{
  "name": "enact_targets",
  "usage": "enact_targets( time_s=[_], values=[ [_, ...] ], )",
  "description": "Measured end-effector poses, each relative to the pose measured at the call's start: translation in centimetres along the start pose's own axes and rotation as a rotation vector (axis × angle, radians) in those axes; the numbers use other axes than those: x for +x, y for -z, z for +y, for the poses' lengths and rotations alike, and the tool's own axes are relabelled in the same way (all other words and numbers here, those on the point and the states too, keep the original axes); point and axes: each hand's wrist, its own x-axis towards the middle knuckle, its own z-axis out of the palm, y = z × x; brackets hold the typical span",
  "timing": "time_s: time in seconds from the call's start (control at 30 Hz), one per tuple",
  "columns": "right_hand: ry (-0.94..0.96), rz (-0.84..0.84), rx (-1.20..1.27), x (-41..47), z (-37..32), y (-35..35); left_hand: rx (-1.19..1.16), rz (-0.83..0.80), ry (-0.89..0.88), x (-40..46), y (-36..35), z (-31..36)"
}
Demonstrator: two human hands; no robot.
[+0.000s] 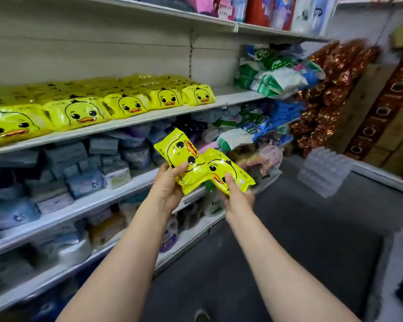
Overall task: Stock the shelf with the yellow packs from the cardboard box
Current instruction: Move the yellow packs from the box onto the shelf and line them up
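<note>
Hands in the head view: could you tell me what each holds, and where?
Left hand grips one yellow pack by its lower end; right hand grips another likewise.

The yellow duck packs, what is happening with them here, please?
A person is stocking a shop shelf. The left hand grips one yellow pack and the right hand grips another yellow pack, both in front of the shelves. A row of the same packs already lies on the shelf, with bare space at its right end.
</note>
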Motion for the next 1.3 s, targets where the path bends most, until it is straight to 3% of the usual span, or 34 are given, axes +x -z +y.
enact_targets(
  time_s=[0.5, 0.63, 0.9, 1.13, 1.3],
  values=[
    [0.15, 0.01, 0.076, 29.0, -14.1, -8.1, 0.136, 0.025, 0.105, 31.8, -16.5, 1.0],
    [0.134, 0.029, 0.104, 35.0, -15.2, -8.7, 0.192, 0.076, 0.02, 36.1, -18.1, -0.9],
    [0.05, -0.146, 0.119, 48.6, -16.4, -13.5, 0.46, 0.138, -0.147, 45.1, -22.0, -0.5],
    [-0.048, -0.451, 0.127, 58.3, -17.6, -20.2, 0.659, 0.19, -0.17, 51.9, -25.8, 2.7],
    [-0.097, -0.619, 0.143, 63.2, -17.6, -24.0, 0.759, 0.313, -0.235, 56.7, -27.4, 4.5]
  ],
)
